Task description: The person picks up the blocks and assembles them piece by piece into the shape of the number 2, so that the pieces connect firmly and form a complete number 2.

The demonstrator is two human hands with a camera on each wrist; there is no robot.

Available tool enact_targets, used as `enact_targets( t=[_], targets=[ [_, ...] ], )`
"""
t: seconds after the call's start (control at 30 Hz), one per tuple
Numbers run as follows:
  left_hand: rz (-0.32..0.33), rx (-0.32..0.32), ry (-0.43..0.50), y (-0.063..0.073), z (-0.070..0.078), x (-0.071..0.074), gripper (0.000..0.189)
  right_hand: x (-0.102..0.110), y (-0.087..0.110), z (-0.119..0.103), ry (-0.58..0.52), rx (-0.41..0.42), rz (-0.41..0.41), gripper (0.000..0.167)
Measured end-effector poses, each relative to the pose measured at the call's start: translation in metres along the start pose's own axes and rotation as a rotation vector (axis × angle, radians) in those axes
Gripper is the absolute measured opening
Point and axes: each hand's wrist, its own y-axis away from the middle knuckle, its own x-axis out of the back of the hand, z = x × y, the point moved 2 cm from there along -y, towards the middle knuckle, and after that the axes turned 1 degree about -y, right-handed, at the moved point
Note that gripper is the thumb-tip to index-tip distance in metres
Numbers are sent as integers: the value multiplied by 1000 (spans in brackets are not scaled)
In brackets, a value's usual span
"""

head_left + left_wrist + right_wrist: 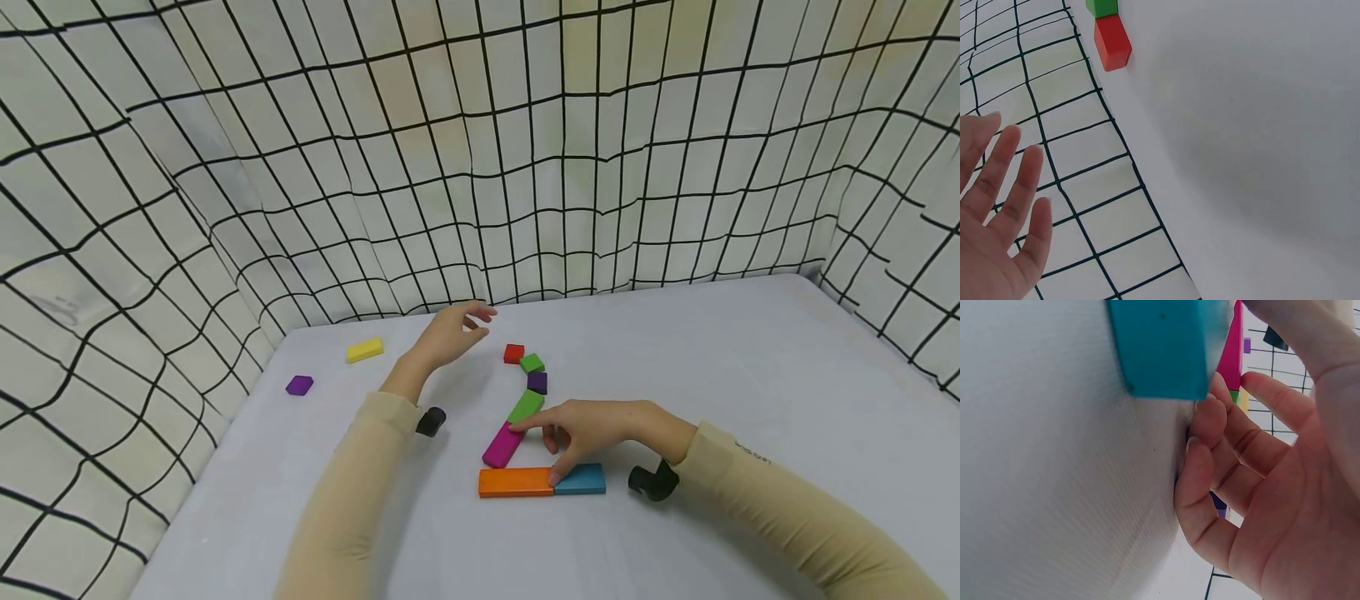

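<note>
My left hand hovers over the far part of the table, fingers loosely extended and holding nothing. To its right lies a red block, followed by a green cube, a dark purple block, a longer green block and a magenta block in a curve. The right hand touches the magenta block's upper end with its index fingertip. Its thumb tip rests where an orange block meets a blue block, laid end to end. The other right fingers bend loosely near the table.
Off to the left are a yellow block and a purple block. White table cloth covers the surface. Black netting over white sheeting walls the back and sides. Each wrist carries a small black camera.
</note>
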Motion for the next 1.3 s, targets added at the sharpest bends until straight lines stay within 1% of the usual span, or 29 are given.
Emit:
enact_targets(
  t=[0.13, 0.23, 0.37, 0.57, 0.77, 0.97, 1.13, 1.3],
  targets=[
    [74, -23, -33, 7, -1, 11, 33, 0, 1, 1, -3, -1, 2, 73],
    [114, -37, -42, 12, -4, 18, 31, 0, 1, 1, 5, 2, 1, 73],
    [131, -35, -17, 21, -12, 25, 29, 0, 1, 0, 13, 5, 1, 73],
    [144, -2, -14, 35, -28, 36, 28, -1, 1, 0, 5, 6, 3, 74],
    [180, 52, -27, 46, -50, 50, 27, -1, 2, -1, 10, 11, 8, 74],
    [225, 135, -51, 55, -75, 61, 27, -1, 2, -1, 6, 9, 7, 74],
    [274, 191, -23, 60, -91, 68, 29, 0, 2, -1, 4, 14, 6, 74],
    [314, 260, -4, 65, -104, 74, 32, 0, 2, -1, 6, 11, 6, 74]
  ],
)
